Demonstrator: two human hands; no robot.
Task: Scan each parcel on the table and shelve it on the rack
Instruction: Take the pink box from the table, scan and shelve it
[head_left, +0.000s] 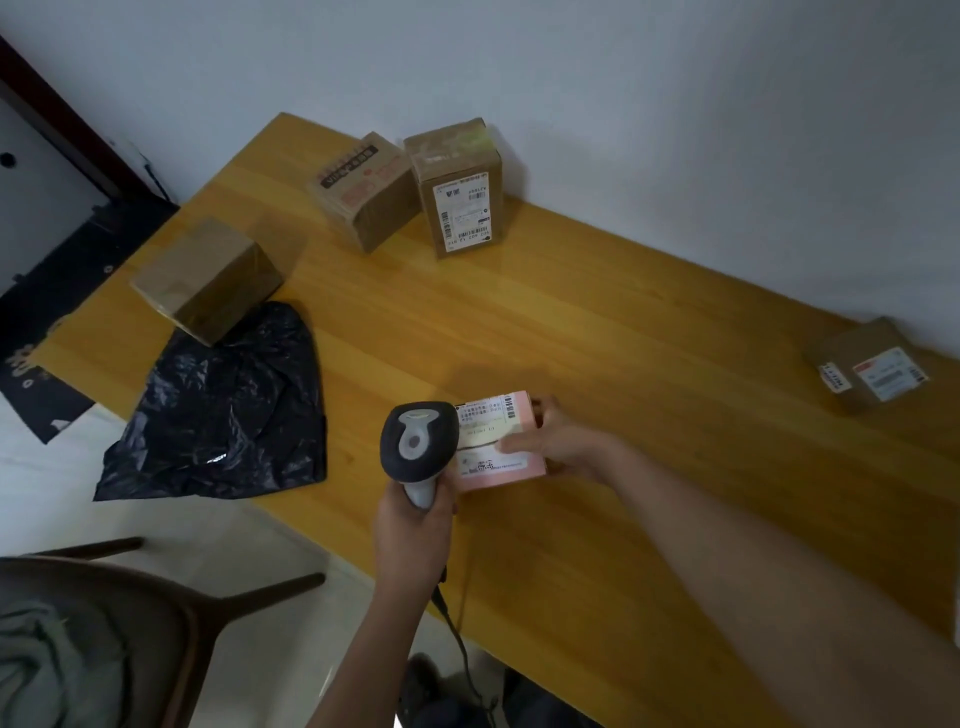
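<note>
The left hand (413, 530) is curled round the grey grip of a handheld barcode scanner (418, 447), whose dark head points toward a small pink parcel (501, 441). The right hand (558, 441) grips that parcel from its right side, thumb laid across the top face, holding it just above the wooden worktop (623, 338) near its front edge. The scanner head is just beside the parcel's left end. The pink parcel carries a white shipping label with small barcodes and printed lines, and a second white label lower down; the print is too small to read. A dark cable (457, 629) trails down from the scanner's handle.

Four brown cardboard boxes stand on the worktop, all taped shut, so their contents cannot be seen. A tall box (460, 187) stands upright near the wall, with a white label bearing barcodes facing the camera; its digits are blurred. Just beside it on the left, a tilted box (363, 192) shows dark and red printed characters that cannot be made out. A plain box (208, 278) sits at the left end, touching a crumpled black plastic bag (223, 410) that hangs partly over the worktop's front edge. A flat box (867, 366) lies at the far right, well apart from the others, with two white labels, one edged in red.

A dark chair (171, 623) stands at lower left with grey cloth (47, 670) on its seat.
</note>
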